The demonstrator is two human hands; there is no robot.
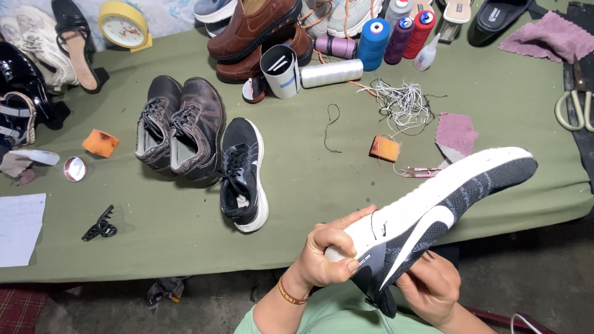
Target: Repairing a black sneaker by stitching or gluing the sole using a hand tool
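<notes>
- Holding a dark knit running shoe (427,213) with a white sole, both hands keep it above the near edge of the tabletop (309,204), sole turned up and to the left, toe pointing up to the right.
- The left hand (327,253) wraps the heel end of the sole; its grip is pressed closed on the shoe, thumb laid along the white rubber and fingers curled over the heel. A thin bracelet (288,294) sits on that wrist.
- The right hand (430,286) is under the shoe's upper near the collar; its grip pinches the dark fabric there, though the fingertips are partly hidden behind the shoe.
- A short dark thread or slit shows on the white sole just beside the left thumb.
- On the green tabletop lies the matching black shoe (242,174), upright, toe toward the person, well apart from the hands.
- Just to its left stands a pair of worn brown lace-up shoes (182,130), touching each other.
- Farther back are brown leather shoes (257,31), a cylindrical cup (281,71), spools of thread (374,43) in blue, purple, red and white, and a tangle of white thread (402,102).
- An orange block (385,148) and a pink cloth (456,133) lie near the held shoe's toe; scissors (575,105) rest at the far right.
</notes>
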